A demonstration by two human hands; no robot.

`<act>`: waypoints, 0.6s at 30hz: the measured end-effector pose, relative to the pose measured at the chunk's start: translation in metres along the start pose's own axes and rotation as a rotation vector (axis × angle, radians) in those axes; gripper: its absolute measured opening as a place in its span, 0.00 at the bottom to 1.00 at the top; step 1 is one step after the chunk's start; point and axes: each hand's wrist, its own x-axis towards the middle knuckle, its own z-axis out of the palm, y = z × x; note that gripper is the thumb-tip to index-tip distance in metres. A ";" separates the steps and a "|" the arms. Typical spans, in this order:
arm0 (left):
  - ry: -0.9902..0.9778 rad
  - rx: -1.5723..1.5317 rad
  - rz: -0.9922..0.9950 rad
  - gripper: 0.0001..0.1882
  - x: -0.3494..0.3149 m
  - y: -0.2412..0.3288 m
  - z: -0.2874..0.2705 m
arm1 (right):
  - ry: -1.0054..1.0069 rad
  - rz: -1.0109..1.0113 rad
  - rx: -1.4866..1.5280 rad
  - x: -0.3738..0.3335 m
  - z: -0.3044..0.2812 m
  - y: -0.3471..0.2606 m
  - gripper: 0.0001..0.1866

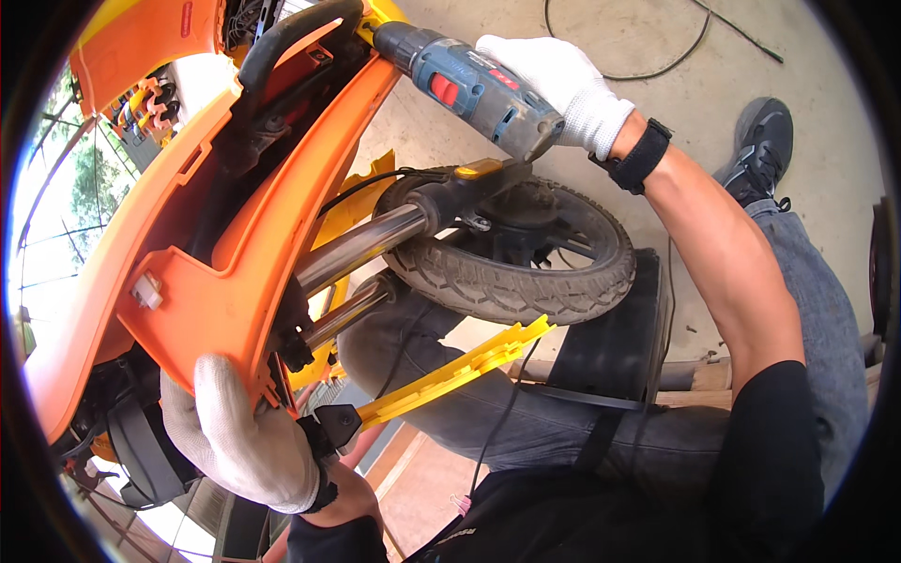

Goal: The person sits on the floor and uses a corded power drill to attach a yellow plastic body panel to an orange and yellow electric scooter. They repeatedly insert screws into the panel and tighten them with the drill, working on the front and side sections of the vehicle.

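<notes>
In the head view, the right hand, gloved, was at 1 o'clock, wrapped around the body of a blue-grey cordless drill at 12 o'clock. The drill's nose pointed toward 11, near a yellow part above the orange panel, which spread toward 10. Whether the tip touched a screw could not be told.

The left hand, at 8 o'clock, appeared curled against the panel's lower corner, beside a yellow strip at 6; its exact grip was hidden.

Working well here probably called for keeping the drill in line with the fastener, pressing firmly before gentle trigger, and steadying the panel against twisting. Too much torque might have cracked the plastic.

No box or tray could be made out for certain. The orange shell's hollow, toward 9, held a pale clip and dark parts.
</notes>
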 end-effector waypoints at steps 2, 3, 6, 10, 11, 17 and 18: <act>-0.021 -0.077 -0.010 0.31 0.000 0.003 0.003 | 0.001 -0.005 0.005 0.001 -0.001 0.000 0.18; -0.023 -0.102 0.003 0.30 0.000 0.001 0.004 | 0.039 -0.024 0.009 -0.001 0.004 0.003 0.19; -0.048 -0.125 0.015 0.26 0.002 0.001 0.005 | 0.126 -0.098 0.029 -0.003 0.002 0.009 0.19; -0.158 -0.062 0.023 0.26 0.004 -0.003 -0.008 | 0.135 -0.158 0.076 -0.015 -0.031 0.006 0.20; -0.168 -0.039 0.049 0.26 0.003 -0.001 -0.010 | 0.087 -0.155 0.170 -0.021 -0.043 0.007 0.19; -0.106 -0.544 0.075 0.14 -0.024 0.001 -0.054 | 0.113 0.232 0.425 -0.005 -0.126 0.004 0.17; -0.166 -0.628 0.066 0.12 -0.035 -0.004 -0.065 | 0.251 0.183 0.645 0.000 -0.145 -0.036 0.11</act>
